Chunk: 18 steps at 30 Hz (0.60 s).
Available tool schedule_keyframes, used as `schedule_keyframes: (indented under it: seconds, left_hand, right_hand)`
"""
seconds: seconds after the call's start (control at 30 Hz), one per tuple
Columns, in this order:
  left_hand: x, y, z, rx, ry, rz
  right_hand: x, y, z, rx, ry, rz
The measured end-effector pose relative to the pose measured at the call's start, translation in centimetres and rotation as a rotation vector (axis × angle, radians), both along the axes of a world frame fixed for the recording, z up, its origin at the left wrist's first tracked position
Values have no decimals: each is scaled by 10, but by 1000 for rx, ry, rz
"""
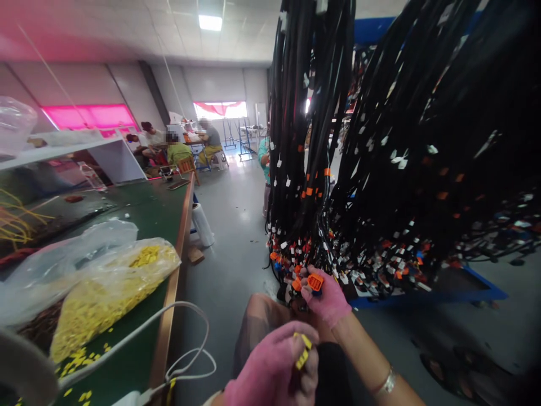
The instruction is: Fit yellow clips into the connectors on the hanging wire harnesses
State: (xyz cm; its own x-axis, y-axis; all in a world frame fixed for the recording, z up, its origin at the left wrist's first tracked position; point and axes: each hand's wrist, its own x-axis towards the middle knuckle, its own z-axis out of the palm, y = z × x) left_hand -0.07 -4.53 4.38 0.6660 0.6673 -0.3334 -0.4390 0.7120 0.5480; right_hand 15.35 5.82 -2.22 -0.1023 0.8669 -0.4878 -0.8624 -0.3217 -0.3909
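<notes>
My right hand, in a pink glove with bare fingertips, grips an orange wire connector. The connector's open face with its slots is turned toward me. Lower and nearer, my left hand, gloved the same way, is closed around a few small yellow plastic pieces that show between thumb and fingers. The two hands are apart, over my lap. Just behind the right hand hang black cable bundles, with orange, white and blue connectors clustered at their lower ends.
On the green-topped table at left lies a clear bag of yellow pieces, some spilled beside it. A white cable loops over the table edge. A blue rack base stands at right. Several people sit farther back.
</notes>
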Motion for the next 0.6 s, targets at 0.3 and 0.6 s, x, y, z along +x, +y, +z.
schedule_keyframes:
  seconds: [0.3,0.6]
  left_hand:
    - [40,34,-3,-226,-283,138]
    - [47,51,-25,23,-87,295]
  right_hand:
    - [3,-14,20,-56,78,142]
    - [4,-11,12,13,83,114]
